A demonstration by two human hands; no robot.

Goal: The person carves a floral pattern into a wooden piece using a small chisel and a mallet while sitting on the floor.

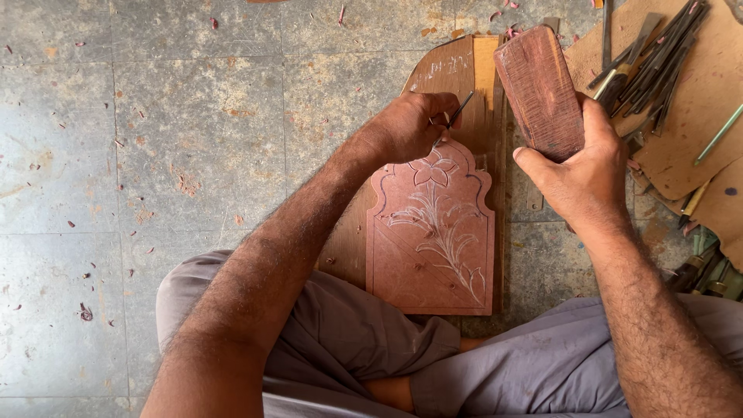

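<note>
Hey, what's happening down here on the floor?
A person sits cross-legged on the stone floor, carving a flower pattern into an arched wooden panel. The left hand holds a thin chisel against the panel's top edge, by a carved blossom. The right hand grips a reddish wooden block, raised above the panel like a mallet. More carving tools lie on cardboard to the right.
</note>
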